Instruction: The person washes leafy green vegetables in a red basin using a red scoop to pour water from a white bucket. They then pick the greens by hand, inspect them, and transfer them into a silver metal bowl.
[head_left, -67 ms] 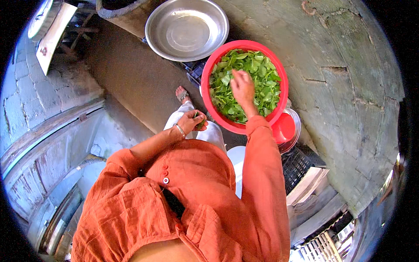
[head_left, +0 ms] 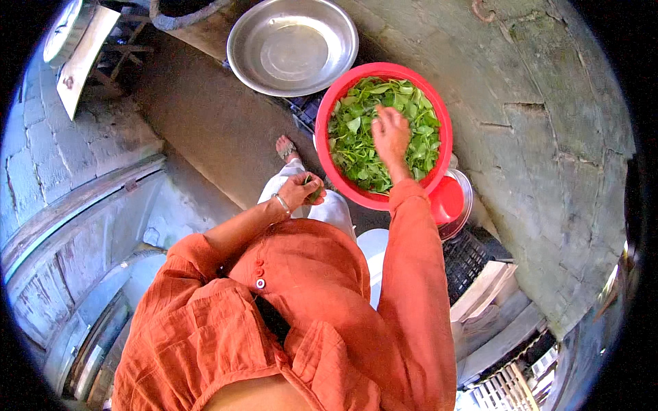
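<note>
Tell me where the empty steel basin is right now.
In the head view the steel basin sits at the top, left of centre, on the ground. It is just up and left of the red bowl of green leaves, ahead of the person's foot.

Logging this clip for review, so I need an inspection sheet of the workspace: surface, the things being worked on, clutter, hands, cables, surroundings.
Surface: grey stone floor, cracked, in sunlight.
Job's things: red basin full of green leaves; empty metal basin just beyond it, rims close together.
Clutter: small red lid-like piece at the red basin's near edge; dark plastic crate below it.
Hands: right hand down in the leaves, grip hidden; left hand closed on a small green sprig over the lap, bangle on the wrist.
Cables: nothing seen.
Surroundings: brick wall on the left, wooden boards lower right, one sandalled foot.
</note>
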Tool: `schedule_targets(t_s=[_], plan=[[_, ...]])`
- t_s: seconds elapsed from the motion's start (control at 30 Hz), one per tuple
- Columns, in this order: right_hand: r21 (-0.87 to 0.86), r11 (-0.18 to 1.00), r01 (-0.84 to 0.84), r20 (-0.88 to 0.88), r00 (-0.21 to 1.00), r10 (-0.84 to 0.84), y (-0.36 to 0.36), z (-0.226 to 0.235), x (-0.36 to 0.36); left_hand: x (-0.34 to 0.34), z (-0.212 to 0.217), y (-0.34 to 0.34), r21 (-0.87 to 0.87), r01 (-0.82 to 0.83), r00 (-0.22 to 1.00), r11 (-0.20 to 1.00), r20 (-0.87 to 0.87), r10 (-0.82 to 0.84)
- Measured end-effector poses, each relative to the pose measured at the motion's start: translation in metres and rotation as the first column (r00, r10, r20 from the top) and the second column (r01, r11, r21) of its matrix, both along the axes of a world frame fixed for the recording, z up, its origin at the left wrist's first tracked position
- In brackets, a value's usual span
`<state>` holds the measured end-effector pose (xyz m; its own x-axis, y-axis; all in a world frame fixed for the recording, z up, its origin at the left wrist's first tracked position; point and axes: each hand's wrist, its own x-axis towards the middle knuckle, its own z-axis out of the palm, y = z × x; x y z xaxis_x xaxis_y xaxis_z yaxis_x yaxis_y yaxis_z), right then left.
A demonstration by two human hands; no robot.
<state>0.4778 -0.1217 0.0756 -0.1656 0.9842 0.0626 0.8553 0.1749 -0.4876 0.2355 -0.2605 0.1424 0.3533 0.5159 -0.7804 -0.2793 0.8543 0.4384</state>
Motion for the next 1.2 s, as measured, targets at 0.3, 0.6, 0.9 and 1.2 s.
schedule_targets(t_s=[0.3, 0.6, 0.9, 1.2], plan=[[-0.467, 0.881, -0.074, -0.072, 0.996, 0.046, -0.002, 0.012, -0.010, 0.019, 0.002, 0.020, 0.058, 0.049, 0.999, 0.997, -0.004, -0.049], [-0.452, 0.818, 0.357, 0.283, 0.926, -0.249, 0.025, -0.003, 0.016, 0.014, -0.007, 0.009, 0.044, 0.088, 0.996, 0.995, -0.003, -0.088], [0.173, 0.733, 0.657, 0.258, 0.688, -0.678, -0.027, -0.009, 0.044, 0.016, -0.004, 0.008, 0.055, 0.103, 0.995, 0.993, -0.025, -0.102], [-0.001, 0.961, 0.278, -0.287, 0.920, -0.267, -0.023, -0.006, 0.039, 0.023, 0.000, 0.008, 0.079, 0.186, 0.982, 0.979, -0.056, -0.182]])
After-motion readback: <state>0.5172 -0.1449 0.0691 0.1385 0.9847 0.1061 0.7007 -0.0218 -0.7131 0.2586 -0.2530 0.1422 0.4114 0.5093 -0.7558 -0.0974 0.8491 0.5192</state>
